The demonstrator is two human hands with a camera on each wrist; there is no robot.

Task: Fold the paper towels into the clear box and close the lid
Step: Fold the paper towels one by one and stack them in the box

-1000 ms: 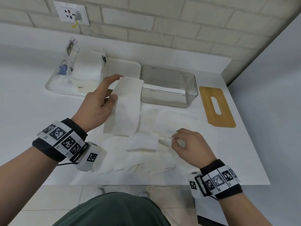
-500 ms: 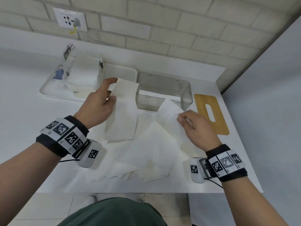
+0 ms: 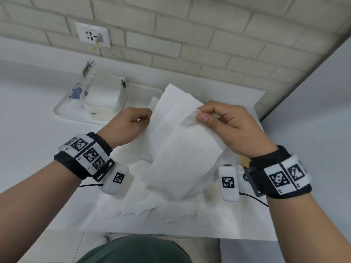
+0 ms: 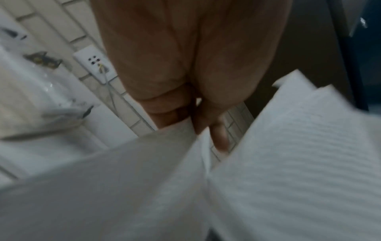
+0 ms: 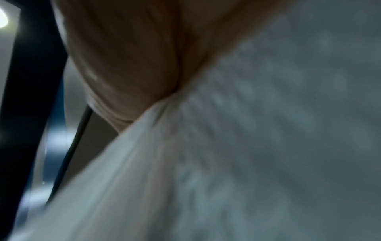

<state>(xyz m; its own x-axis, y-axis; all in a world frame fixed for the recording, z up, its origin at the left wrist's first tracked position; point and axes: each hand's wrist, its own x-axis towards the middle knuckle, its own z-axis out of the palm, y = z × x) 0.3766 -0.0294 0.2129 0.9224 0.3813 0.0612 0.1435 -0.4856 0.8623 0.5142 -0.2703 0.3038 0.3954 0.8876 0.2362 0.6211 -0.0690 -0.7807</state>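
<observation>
Both hands hold white paper towels (image 3: 176, 145) up in front of me, above the table. My left hand (image 3: 131, 124) grips the left edge of a sheet, fingers curled round it (image 4: 185, 117). My right hand (image 3: 218, 120) pinches the top corner of a sheet between thumb and forefinger. In the right wrist view the towel (image 5: 247, 146) bunches at the right hand (image 5: 134, 68). More towels (image 3: 152, 207) lie spread on the table below. The raised sheets and hands hide the clear box and most of the wooden lid.
A white tray (image 3: 64, 111) at the back left carries an opened pack of paper towels (image 3: 102, 95). A wall socket (image 3: 93, 35) sits on the brick wall behind. The table's front edge (image 3: 152, 232) runs just before my lap; a grey wall stands to the right.
My right hand picked a sheet off the table and lifted it up and left to meet the left hand's sheet. Both hands rose, now covering the clear box.
</observation>
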